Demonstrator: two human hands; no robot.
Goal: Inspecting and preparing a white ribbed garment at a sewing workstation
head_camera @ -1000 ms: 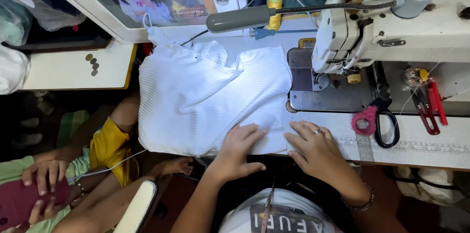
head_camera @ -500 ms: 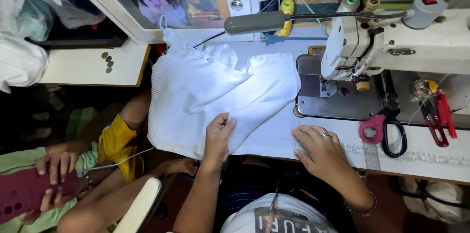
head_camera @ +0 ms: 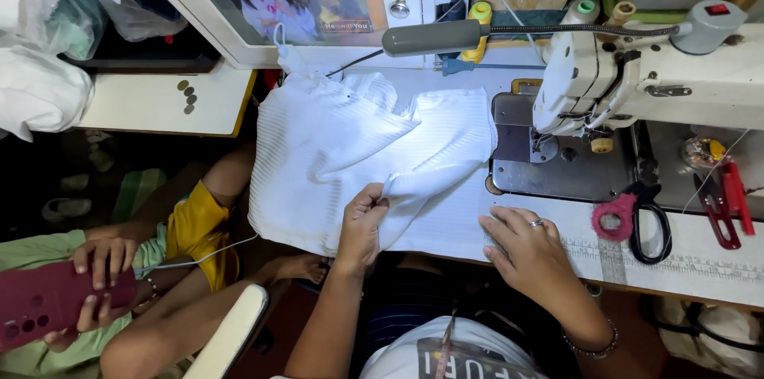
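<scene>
White ribbed cloth (head_camera: 350, 148) lies spread over the left part of the bench (head_camera: 684, 267), and its left side hangs off the left edge. The left hand (head_camera: 362, 224) is near the front edge of the bench. Its fingers are closed in a tight grip on a fold of the cloth, pinching it and pulling it up a little. The right hand (head_camera: 529, 248) lies flat and open on the bench by the front edge, just right of the cloth, holding nothing. It has a ring on one finger.

A sewing machine (head_camera: 637, 76) stands at the back right of the bench. Scissors (head_camera: 633, 220) with a pink handle lie to the right of the right hand. Off the left edge, another person's hands (head_camera: 99, 267) hold a dark red phone (head_camera: 48, 299).
</scene>
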